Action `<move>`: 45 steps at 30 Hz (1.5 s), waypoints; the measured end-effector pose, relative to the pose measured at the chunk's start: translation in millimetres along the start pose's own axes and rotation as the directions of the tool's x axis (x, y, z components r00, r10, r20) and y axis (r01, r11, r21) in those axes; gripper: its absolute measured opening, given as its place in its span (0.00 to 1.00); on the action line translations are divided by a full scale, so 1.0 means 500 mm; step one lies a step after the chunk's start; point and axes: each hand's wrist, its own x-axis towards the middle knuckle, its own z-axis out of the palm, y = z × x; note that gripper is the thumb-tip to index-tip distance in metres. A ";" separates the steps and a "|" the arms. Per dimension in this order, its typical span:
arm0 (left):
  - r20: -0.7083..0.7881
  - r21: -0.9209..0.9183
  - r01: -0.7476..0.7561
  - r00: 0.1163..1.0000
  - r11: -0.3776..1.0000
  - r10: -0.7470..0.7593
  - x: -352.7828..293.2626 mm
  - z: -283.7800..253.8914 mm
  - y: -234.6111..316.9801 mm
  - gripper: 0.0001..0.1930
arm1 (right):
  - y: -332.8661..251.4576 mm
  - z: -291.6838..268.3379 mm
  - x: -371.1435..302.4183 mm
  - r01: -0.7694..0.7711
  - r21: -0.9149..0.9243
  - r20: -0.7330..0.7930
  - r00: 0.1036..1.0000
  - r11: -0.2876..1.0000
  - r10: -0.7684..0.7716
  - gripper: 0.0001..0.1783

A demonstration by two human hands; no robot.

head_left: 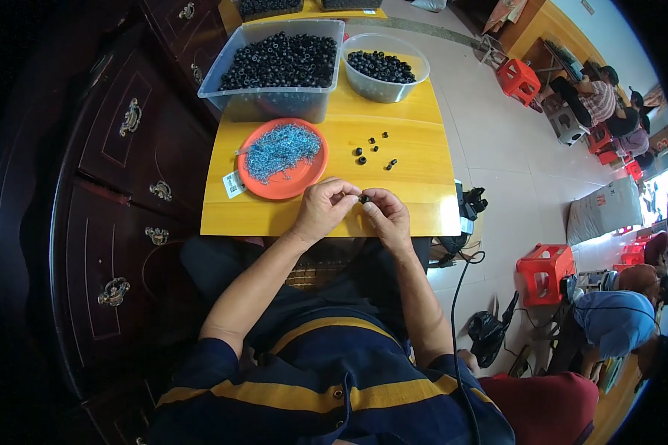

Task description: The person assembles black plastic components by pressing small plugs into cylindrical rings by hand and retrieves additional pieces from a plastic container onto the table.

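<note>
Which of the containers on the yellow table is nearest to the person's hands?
The round orange plate, near the left hand; it holds bluish pieces, whereas the rectangular bin and round tub, farther back, hold black ones.

Navy shirt (312,365), short sleeves (217,359); mustard chest band (267,395) level with the button (338,393); second mustard band (341,323) beyond the button, dark trousers (206,259) farther out; black cable (456,341) right of it; left hand (321,210), right hand (388,216) bare.
</note>
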 end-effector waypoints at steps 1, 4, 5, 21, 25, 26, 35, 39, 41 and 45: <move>0.014 0.015 -0.005 1.000 1.000 0.005 0.001 0.004 -0.002 0.03 | 0.000 0.000 -0.002 0.001 -0.036 0.008 1.000 0.999 -0.001 0.11; 0.037 0.041 -0.006 0.999 0.999 0.005 0.001 0.012 -0.008 0.03 | -0.002 0.003 -0.004 -0.003 -0.070 0.010 1.000 0.998 0.004 0.11; 0.040 0.042 -0.003 0.999 0.999 0.001 0.003 0.013 -0.011 0.03 | -0.002 0.003 -0.004 -0.005 -0.068 0.008 1.000 0.998 0.005 0.11; 0.062 0.161 -0.140 0.989 0.977 0.132 -0.007 0.029 0.005 0.08 | 0.011 -0.014 0.000 0.001 0.006 -0.031 1.000 1.000 -0.001 0.12; 0.068 0.199 -0.262 0.965 0.944 0.254 -0.004 0.029 0.010 0.08 | 0.007 -0.015 0.001 0.022 0.053 -0.064 0.998 0.998 -0.018 0.13; 0.085 0.195 -0.260 0.965 0.946 0.248 0.002 0.026 0.009 0.08 | 0.006 -0.018 0.001 0.034 0.047 -0.064 0.997 0.998 -0.031 0.13; 0.077 0.284 -0.074 0.996 0.956 0.054 0.091 0.048 -0.042 0.11 | -0.002 -0.030 0.003 -0.003 0.226 -0.099 0.995 0.974 0.026 0.13; 0.161 0.430 -0.145 0.983 0.891 0.083 0.132 0.087 -0.052 0.13 | 0.001 -0.038 0.001 0.024 0.262 -0.078 0.997 0.965 -0.003 0.13; 0.157 0.458 -0.131 0.985 0.879 0.064 0.149 0.109 -0.047 0.14 | 0.007 -0.044 0.002 0.015 0.321 -0.070 0.998 0.947 0.008 0.13; 0.122 0.542 -0.050 0.992 0.839 -0.020 0.165 0.137 -0.041 0.14 | 0.005 -0.044 0.002 0.018 0.377 -0.084 0.996 0.926 0.015 0.13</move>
